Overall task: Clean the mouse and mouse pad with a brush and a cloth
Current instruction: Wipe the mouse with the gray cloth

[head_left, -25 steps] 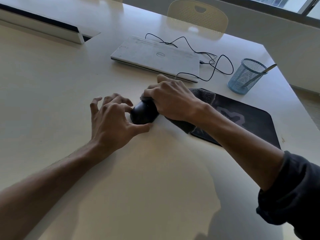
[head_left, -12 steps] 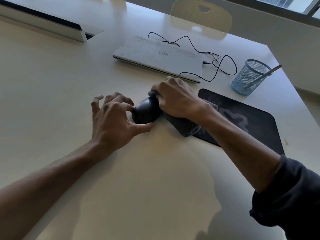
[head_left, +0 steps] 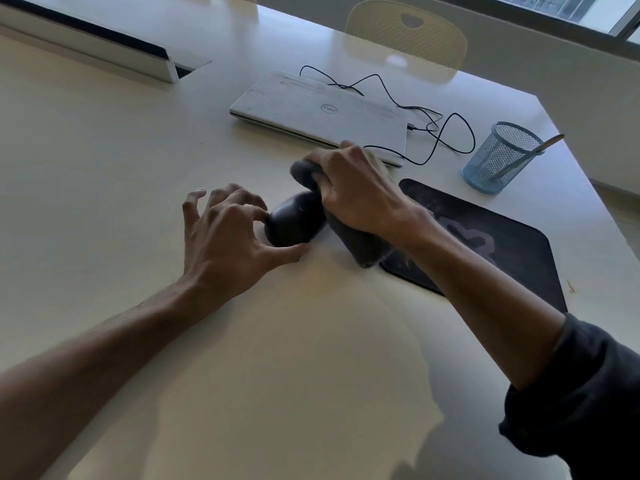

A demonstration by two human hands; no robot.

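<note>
Wide cream-white table (head_left: 104, 202), matt, carrying everything. Far side: closed white laptop (head_left: 311, 109) with thin black cable (head_left: 446, 133) looping off its right edge. Flat black rectangular mouse pad (head_left: 512, 251) at right, pale streaks and a grey motif on its surface, so not yet wiped, by my reading. Light-blue wire-mesh pen cup (head_left: 500, 157) beyond it, one slim handle leaning out; cannot tell if that is the brush.

Dark grey soft cloth (head_left: 360, 244), bunched, one end poking out past the knuckles, the other trailing over the pad's near-left corner. Limp, light, will fold wherever pressed; best gripped as a wad.

Small rounded black mouse (head_left: 294, 223) sits on bare table just left of the pad, between both hands. Judged: light, hard, smooth shell, likely to skate on this tabletop under a wipe, so it wants pinning low at the sides rather than from above.

Left hand (head_left: 221, 237): fingers spread and arched, thumb along the near flank, a fingertip touching the far-left end; bracing, not closed around it. Right hand (head_left: 356, 192): closed on the cloth wad, pressed to the mouse's right end. Step in hand: cloth wiping of the mouse.
</note>
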